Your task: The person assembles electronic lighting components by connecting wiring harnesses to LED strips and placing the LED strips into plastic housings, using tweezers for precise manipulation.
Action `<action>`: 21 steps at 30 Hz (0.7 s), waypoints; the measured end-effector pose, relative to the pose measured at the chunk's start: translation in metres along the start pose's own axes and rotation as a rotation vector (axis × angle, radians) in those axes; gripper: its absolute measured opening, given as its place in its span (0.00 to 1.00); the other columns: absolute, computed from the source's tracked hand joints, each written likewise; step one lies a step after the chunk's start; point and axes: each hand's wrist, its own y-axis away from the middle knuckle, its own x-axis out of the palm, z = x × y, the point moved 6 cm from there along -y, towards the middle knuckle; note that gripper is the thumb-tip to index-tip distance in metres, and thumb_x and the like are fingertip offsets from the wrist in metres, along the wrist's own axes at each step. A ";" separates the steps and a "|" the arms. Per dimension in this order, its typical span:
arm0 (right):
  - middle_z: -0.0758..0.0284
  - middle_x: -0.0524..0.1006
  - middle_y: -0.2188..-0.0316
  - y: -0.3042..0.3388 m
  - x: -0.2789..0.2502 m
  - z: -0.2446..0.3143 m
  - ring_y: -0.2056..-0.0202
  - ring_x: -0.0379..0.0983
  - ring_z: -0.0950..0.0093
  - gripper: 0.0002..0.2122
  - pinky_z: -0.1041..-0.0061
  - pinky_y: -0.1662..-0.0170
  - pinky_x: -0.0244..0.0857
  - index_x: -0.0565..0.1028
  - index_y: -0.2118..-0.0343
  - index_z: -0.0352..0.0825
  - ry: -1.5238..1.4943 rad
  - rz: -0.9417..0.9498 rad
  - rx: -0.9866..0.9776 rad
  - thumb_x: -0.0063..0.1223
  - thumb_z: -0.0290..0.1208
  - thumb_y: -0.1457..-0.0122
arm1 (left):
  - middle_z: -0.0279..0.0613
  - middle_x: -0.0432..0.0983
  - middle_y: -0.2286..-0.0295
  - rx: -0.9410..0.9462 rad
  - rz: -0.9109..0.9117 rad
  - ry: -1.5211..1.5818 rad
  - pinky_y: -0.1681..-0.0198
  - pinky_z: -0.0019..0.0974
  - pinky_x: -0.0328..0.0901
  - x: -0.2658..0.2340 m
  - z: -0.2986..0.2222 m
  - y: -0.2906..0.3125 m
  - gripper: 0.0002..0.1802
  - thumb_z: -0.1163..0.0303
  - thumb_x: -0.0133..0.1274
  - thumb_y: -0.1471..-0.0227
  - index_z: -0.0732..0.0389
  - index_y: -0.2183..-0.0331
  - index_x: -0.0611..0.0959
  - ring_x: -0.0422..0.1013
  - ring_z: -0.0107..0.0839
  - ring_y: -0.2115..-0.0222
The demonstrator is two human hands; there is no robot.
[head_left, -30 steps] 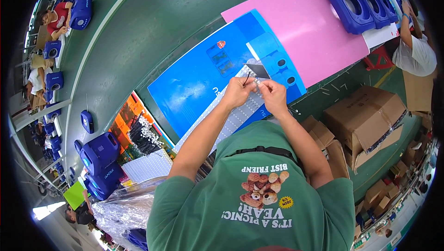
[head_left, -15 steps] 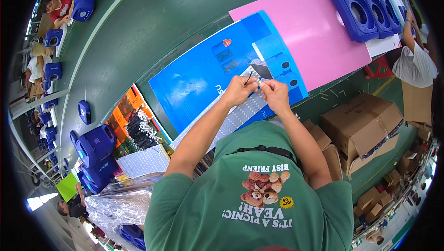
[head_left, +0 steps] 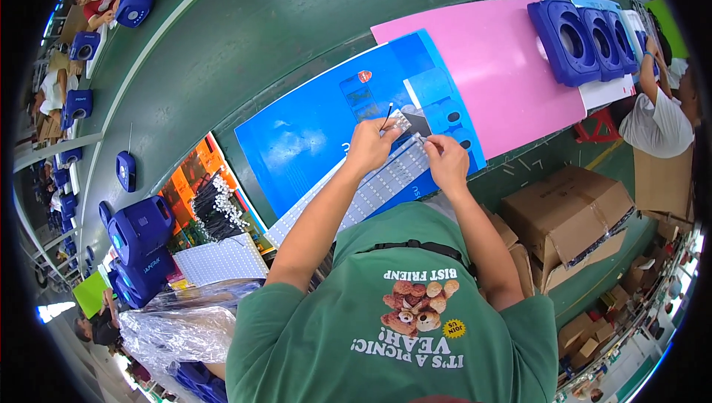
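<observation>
While the blue printed sheet [head_left: 293,147] spans mid-frame, white dotted strips [head_left: 386,182] lie across it, running from lower left up to centre. Compared with half a second ago, the hands have parted: the left hand [head_left: 371,145], at centre, pinches a thin black lead [head_left: 389,111], while the right hand [head_left: 449,165], just right of it, curls by the strips' upper end, its grip impossible to tell. They seemingly no longer work at one spot.
</observation>
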 end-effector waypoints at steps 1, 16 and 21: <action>0.66 0.76 0.76 -0.002 -0.001 0.004 0.80 0.69 0.81 0.08 0.82 0.78 0.61 0.77 0.72 0.31 0.000 0.003 -0.008 0.56 0.31 0.50 | 0.46 0.78 0.75 0.042 -0.015 -0.010 0.72 0.35 0.64 0.000 -0.001 0.001 0.13 0.68 0.53 0.52 0.63 0.63 0.80 0.71 0.27 0.77; 0.69 0.76 0.77 -0.001 0.010 0.055 0.78 0.69 0.86 0.06 0.86 0.76 0.62 0.77 0.68 0.28 -0.809 0.126 0.167 0.54 0.25 0.47 | 0.53 0.74 0.76 0.185 0.082 -0.017 0.74 0.41 0.64 0.018 -0.026 0.024 0.10 0.73 0.52 0.59 0.64 0.69 0.78 0.72 0.46 0.75; 0.70 0.75 0.78 -0.003 0.010 0.054 0.80 0.66 0.87 0.08 0.88 0.78 0.60 0.76 0.66 0.27 -0.856 0.192 0.185 0.52 0.26 0.46 | 0.47 0.75 0.75 0.195 0.294 -0.255 0.72 0.37 0.63 0.027 -0.022 0.024 0.11 0.71 0.53 0.59 0.64 0.69 0.78 0.72 0.36 0.75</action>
